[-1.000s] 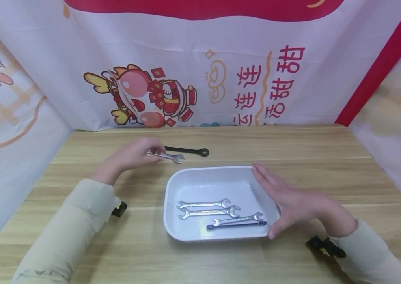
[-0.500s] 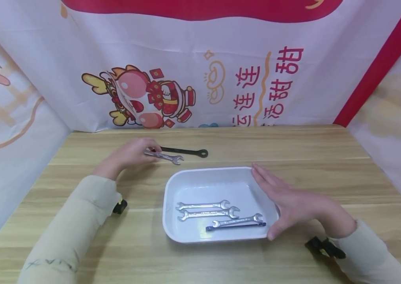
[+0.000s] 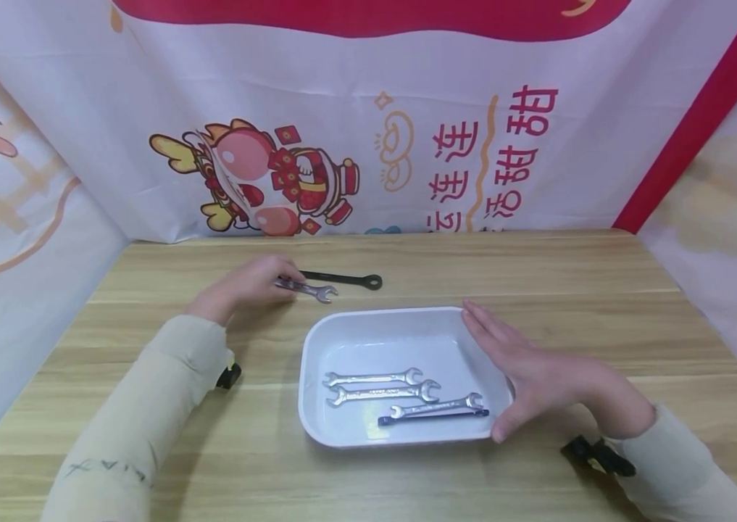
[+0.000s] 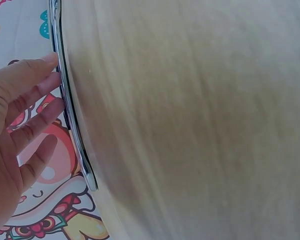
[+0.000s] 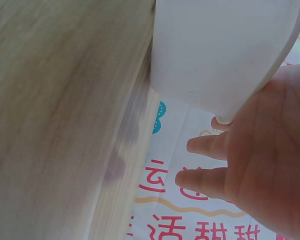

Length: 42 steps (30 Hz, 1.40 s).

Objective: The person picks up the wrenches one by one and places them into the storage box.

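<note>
A silver open-end wrench (image 3: 312,290) lies on the table beyond the tray's far left corner. My left hand (image 3: 254,284) is over its left end. In the left wrist view, the extended fingers (image 4: 39,117) and thumb meet the long edge of the wrench (image 4: 76,117). Just behind it is a black wrench (image 3: 344,278) with a ring end, partly covered by the hand. My right hand (image 3: 538,377) rests spread against the right end of a white tray (image 3: 304,370), thumb by the near corner and fingertips by the far one. Its fingers (image 5: 205,182) look straight.
Inside the tray lie three silver open-end wrenches (image 3: 384,392) and a dark, slim tool (image 3: 390,419) partly under one of them. A printed cloth (image 3: 459,65) hangs behind the wooden table (image 3: 407,482) and along both sides. Each cuff carries a black strap (image 3: 599,454).
My left hand and forearm have shifted slightly right along the silver wrench, covering more of its left end. The wrench's right end, the tray and my right hand stay nearly still.
</note>
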{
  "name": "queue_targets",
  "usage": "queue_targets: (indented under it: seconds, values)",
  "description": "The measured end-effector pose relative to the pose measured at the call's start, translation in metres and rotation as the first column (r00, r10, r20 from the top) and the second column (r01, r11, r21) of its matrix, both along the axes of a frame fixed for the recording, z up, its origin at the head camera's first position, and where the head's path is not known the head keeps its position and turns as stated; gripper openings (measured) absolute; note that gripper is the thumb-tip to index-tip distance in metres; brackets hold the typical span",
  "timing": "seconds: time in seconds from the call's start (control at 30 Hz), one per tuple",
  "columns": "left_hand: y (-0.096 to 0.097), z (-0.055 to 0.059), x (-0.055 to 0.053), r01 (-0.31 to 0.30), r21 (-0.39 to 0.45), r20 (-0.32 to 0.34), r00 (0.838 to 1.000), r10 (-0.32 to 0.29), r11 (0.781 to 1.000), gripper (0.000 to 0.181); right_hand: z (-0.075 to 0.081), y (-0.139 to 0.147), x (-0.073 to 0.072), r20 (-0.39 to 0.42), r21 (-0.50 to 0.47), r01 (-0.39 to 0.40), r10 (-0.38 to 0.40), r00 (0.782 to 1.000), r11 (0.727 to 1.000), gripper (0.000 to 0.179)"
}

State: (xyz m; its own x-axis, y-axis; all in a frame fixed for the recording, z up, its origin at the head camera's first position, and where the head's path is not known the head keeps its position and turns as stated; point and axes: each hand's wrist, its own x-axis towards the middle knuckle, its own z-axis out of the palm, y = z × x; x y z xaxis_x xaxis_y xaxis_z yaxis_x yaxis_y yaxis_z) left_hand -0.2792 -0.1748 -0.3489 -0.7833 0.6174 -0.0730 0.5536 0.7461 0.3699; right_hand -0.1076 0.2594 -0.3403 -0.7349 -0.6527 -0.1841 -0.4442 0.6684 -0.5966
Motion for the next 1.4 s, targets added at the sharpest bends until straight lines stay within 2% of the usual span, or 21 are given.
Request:
queue_targets:
  seconds: [0.2,0.53,0.7,0.9,1.03,1.17,1.4]
  values:
    - [0.0,-0.004,0.0,0.015,-0.005,-0.013,1.0,-0.015,1.0,0.027,0.0,0.001,0.001,-0.019,0.007,-0.017,0.017,1.0,1.0,0.144]
    - [0.003,-0.003,0.002,0.006,-0.003,0.023,1.0,-0.006,1.0,0.019,-0.001,0.002,0.002,-0.008,-0.01,-0.008,0.008,1.0,1.0,0.143]
    - [0.004,-0.001,0.003,-0.017,-0.013,0.073,0.997,0.018,1.0,0.011,0.0,0.001,0.002,-0.011,-0.008,-0.001,0.001,1.0,1.0,0.143]
    - [0.006,0.001,0.008,-0.044,-0.045,0.164,0.985,0.051,0.998,0.013,0.001,0.002,0.001,-0.026,0.001,-0.02,0.02,0.999,1.0,0.144]
    - [0.007,0.002,0.011,-0.02,-0.085,0.207,0.978,0.038,0.996,0.013,0.001,0.002,0.001,-0.034,0.001,-0.028,0.028,0.999,1.0,0.144]
    - [0.008,0.002,0.012,0.012,-0.11,0.22,0.975,0.013,0.994,0.012,0.001,0.002,0.0,-0.04,0.004,-0.032,0.032,0.999,0.999,0.145]
    - [0.007,0.005,0.013,0.044,-0.075,0.247,0.969,-0.024,0.996,0.011,0.001,0.002,0.001,-0.038,0.003,-0.033,0.033,0.999,0.999,0.145]
